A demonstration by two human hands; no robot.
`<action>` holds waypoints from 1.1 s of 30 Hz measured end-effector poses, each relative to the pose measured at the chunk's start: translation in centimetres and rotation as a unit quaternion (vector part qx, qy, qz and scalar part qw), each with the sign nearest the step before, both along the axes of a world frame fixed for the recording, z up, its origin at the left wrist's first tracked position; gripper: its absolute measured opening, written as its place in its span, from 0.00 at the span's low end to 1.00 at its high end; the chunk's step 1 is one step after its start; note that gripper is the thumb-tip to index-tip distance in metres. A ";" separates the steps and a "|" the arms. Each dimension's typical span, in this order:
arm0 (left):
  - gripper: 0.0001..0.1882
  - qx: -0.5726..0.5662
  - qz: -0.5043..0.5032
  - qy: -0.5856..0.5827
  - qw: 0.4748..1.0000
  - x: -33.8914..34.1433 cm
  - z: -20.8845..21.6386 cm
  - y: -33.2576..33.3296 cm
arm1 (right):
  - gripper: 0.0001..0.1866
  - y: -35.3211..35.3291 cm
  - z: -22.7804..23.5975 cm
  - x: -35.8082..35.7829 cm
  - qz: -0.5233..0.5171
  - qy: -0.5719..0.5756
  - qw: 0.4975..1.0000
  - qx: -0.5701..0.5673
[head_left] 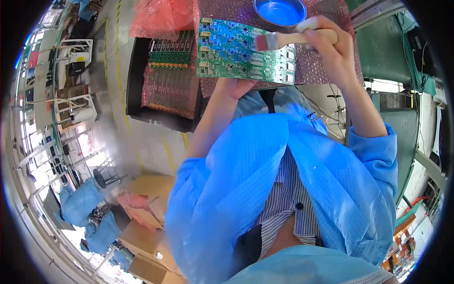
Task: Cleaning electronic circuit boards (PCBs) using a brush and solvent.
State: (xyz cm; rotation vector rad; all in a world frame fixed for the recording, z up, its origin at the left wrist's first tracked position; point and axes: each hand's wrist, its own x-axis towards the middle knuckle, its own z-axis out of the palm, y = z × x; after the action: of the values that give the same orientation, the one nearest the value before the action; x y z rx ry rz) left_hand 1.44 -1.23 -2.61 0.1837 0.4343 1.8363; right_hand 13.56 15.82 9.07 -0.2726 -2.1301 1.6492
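A green circuit board panel (222, 59), with rows of small chips and connectors, is held up at the top middle. My left hand (235, 87) grips its near edge from below, and the fingers underneath are hidden by the panel. My right hand (339, 57) is closed around the wooden handle of a flat brush (288, 39). Its reddish bristles lie over the right half of the panel; whether they touch the surface I cannot tell. Something white covers a fingertip of that hand. Just beyond the brush stands a round bowl (266, 17), glowing blue inside.
Pink bubble wrap (326, 71) covers the work surface. To the left, a black tray (137, 90) holds more green boards (170, 54) and bubble wrap. Pink plastic film (161, 19) lies behind it. Cardboard boxes (146, 236) and people in blue are at lower left.
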 end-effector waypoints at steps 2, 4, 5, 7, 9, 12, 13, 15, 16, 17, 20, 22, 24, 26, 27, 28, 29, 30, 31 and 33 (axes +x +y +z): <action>0.22 0.017 0.007 -0.035 0.999 0.0 -0.5 0.1 | 0.10 -1.3 0.6 -0.1 -0.010 0.026 0.999 -0.032; 0.22 0.010 0.008 -0.038 0.999 0.2 -0.7 0.4 | 0.10 -1.7 0.5 -0.4 0.027 0.070 0.997 -0.036; 0.23 0.003 0.013 -0.041 0.999 0.2 -0.7 0.6 | 0.10 -1.5 0.4 -0.5 0.026 0.070 0.997 -0.036; 0.23 0.017 0.000 -0.035 0.999 -0.1 -0.3 0.2 | 0.10 -0.6 0.2 -0.5 0.065 0.021 0.996 0.051; 0.22 -0.035 0.025 -0.026 0.999 -0.2 -0.8 -0.3 | 0.09 0.2 0.2 -0.3 0.063 0.012 0.995 0.075; 0.21 0.007 0.015 -0.030 0.999 -0.2 -0.6 0.1 | 0.09 -0.6 0.5 -0.4 0.073 0.091 0.993 -0.017; 0.21 0.030 0.016 -0.022 0.999 -0.1 -0.5 0.3 | 0.09 -0.8 0.5 -0.3 0.071 0.090 0.993 -0.016; 0.21 0.019 0.020 -0.050 0.998 -0.3 -0.3 0.0 | 0.10 -0.8 0.3 -0.3 0.114 0.035 0.991 0.057; 0.21 0.006 0.026 -0.077 0.997 -0.3 -0.2 -0.4 | 0.09 -0.1 -0.1 -0.3 0.076 0.003 0.996 0.040; 0.21 0.008 0.021 -0.078 0.997 -0.2 -0.2 -0.6 | 0.09 1.3 -1.0 -0.2 0.072 0.002 0.996 0.043; 0.23 -0.005 -0.010 -0.069 0.998 0.1 -0.5 -1.4 | 0.09 4.9 -2.9 -1.0 -0.073 -0.004 0.996 0.044; 0.23 -0.062 0.020 -0.026 0.998 0.6 -0.7 -1.9 | 0.07 6.2 -3.2 -1.8 -0.188 -0.018 0.982 -0.008; 0.23 -0.118 0.043 0.019 0.992 0.9 -0.8 -1.4 | 0.08 8.2 -6.8 -2.1 -0.198 -0.018 0.979 -0.049; 0.20 -0.084 0.031 -0.045 0.995 0.9 -1.6 -1.4 | 0.10 9.4 -9.6 -2.8 -0.202 -0.001 0.978 -0.053; 0.20 -0.084 0.033 -0.045 0.995 0.8 -2.1 -1.6 | 0.10 9.6 -10.2 -2.8 -0.201 -0.001 0.978 -0.053; 0.21 -0.073 0.030 -0.059 0.995 0.7 -2.6 -1.9 | 0.10 9.9 -10.7 -2.8 -0.194 -0.009 0.977 -0.085; 0.22 -0.063 0.027 -0.073 0.995 0.6 -2.7 -2.0 | 0.10 9.8 -10.7 -2.9 -0.187 -0.017 0.975 -0.117; 0.22 -0.064 0.026 -0.073 0.995 0.7 -2.8 -2.1 | 0.10 9.8 -10.7 -3.0 -0.188 -0.018 0.975 -0.118; 0.22 -0.086 0.035 -0.070 0.993 0.8 -2.9 -2.2 | 0.10 9.8 -10.7 -3.2 -0.186 -0.027 0.977 -0.103; 0.22 -0.107 0.043 -0.067 0.991 0.8 -3.0 -2.2 | 0.09 9.7 -10.7 -3.4 -0.185 -0.036 0.978 -0.089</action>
State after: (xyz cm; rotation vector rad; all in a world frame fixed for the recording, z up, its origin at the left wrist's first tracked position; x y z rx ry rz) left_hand 2.26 -3.42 -5.63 -0.1060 0.5489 1.8582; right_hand 10.20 25.55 -1.62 -0.7467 -1.8413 1.6222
